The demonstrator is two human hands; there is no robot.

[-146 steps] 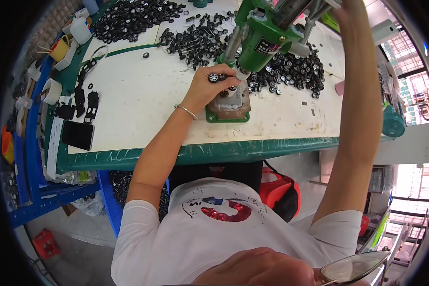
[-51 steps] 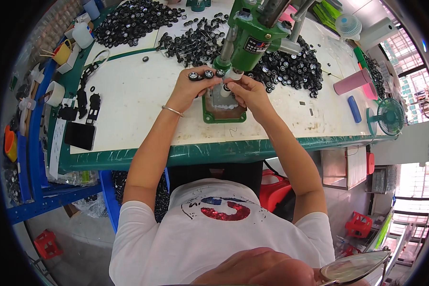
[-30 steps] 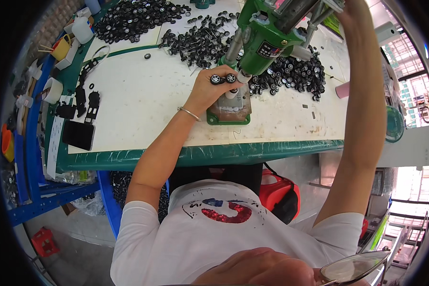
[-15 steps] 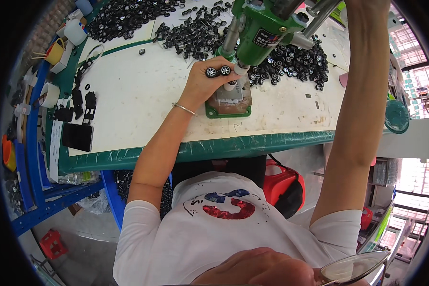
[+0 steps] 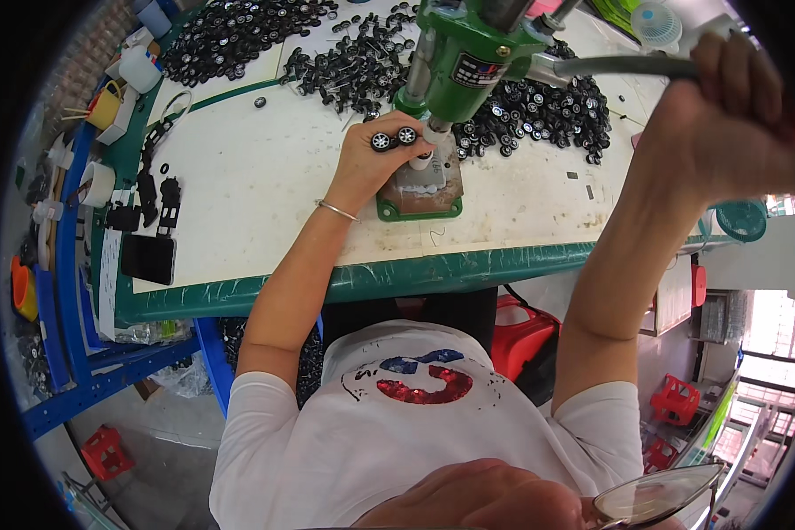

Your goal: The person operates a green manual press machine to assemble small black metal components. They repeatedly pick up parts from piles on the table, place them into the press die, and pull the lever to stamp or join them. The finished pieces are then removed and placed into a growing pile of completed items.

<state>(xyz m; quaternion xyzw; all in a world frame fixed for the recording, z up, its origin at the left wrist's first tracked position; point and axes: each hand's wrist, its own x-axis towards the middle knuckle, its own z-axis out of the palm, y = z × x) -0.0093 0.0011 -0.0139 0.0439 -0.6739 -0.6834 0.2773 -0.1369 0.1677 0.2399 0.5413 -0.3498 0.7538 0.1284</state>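
A green hand-lever press (image 5: 458, 75) stands at the table's far middle, its ram down at the fixture on the metal base plate (image 5: 420, 199). Beside the ram, my left hand (image 5: 362, 161) is closed around small toy wheels. Two black wheels with silver spokes (image 5: 393, 138) show on its outer side. Thumb and fingertips reach in under the ram at a small wheel part (image 5: 422, 159), mostly hidden. Off to the right, my right hand (image 5: 724, 132) is wrapped round the end of the press lever (image 5: 627, 67), slightly blurred.
Piles of black wheels (image 5: 238, 40) and wheels on axles (image 5: 353, 66) cover the far table; another heap (image 5: 539, 119) lies right of the press. A phone (image 5: 148, 258) and black plastic parts (image 5: 168, 203) lie at the left. A green table edge (image 5: 397, 276) runs nearest me.
My right hand has come down and to the right with the lever, which now lies nearly level. My left hand stays at the ram with the wheels.
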